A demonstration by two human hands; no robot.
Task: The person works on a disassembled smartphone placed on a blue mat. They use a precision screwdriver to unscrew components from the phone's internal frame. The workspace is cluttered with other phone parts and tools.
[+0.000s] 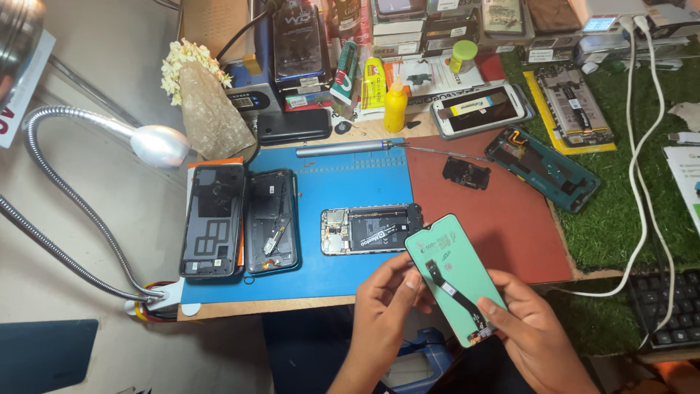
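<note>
1. Right now both hands hold a green screen panel [453, 273] over the desk's [262, 306] front edge, back face up, a black flex cable [448, 286] running down its middle.
2. Left hand [386, 303] pinches the panel's left edge, fingers closed on it; right hand [529, 328] supports the lower right corner, a fingertip [485, 308] near the cable's end.
3. Judging by its look, the panel is light, thin, stiff and brittle (glass underneath, likely), so it is best gripped by the edges; the cable looks soft and easy to tear.
4. On the blue mat [328, 248] lie an opened phone [370, 229] and two back shells [240, 220].
5. Along the back, stacked flat boxes [397, 29] carry white labels; a yellow bottle [395, 106] and a yellow tube [374, 82] stand near a red-and-white printed package [430, 76].
6. At far left, a white sign with red lettering [18, 109] is partly cut off.
</note>
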